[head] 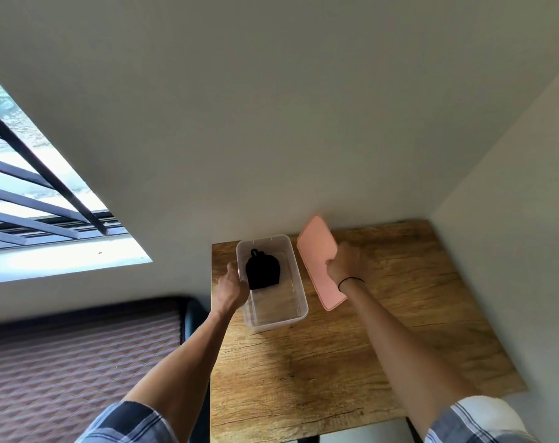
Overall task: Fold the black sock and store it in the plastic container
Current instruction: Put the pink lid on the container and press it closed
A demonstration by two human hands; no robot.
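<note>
The folded black sock [263,270] lies inside the clear plastic container [299,302], toward its far left end. The container stands on the wooden table's far left part. My left hand [232,287] grips the container's left wall near the sock. My right hand [343,263] holds the pink lid [316,251], which is tilted up on its long edge just right of the container. A black band circles my right wrist.
The wooden table [383,346] sits in a corner, with walls behind and to the right. A patterned brown mattress [80,356] lies to the left, below a barred window [32,193].
</note>
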